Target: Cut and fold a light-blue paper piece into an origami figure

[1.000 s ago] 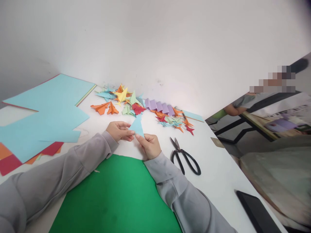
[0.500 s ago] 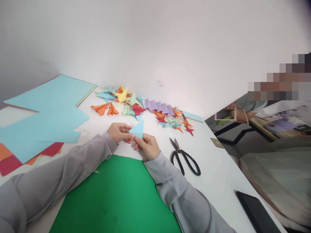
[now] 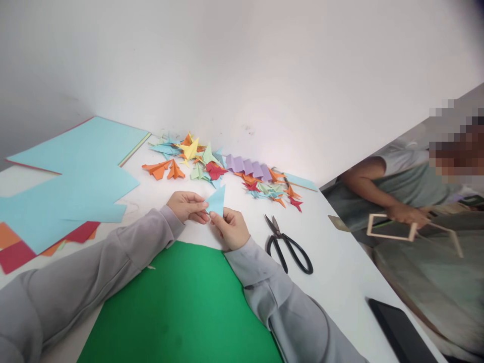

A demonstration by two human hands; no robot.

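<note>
Blue paper [image 3: 217, 201]: it is a small triangle, held up between your two hands, above the white table [image 3: 333, 287].
Left hand [image 3: 188, 205]: you pinch its left corner.
Right hand [image 3: 231, 227]: your thumb and fingers grasp its lower edge.
Scissors [image 3: 280, 234]: they lie to your right, blades slightly apart.

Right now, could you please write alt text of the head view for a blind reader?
A person's left hand and right hand hold a small blue paper piece at a white table. Colourful folded papers lie beyond, black-handled scissors to the right, a green sheet nearer.
</note>
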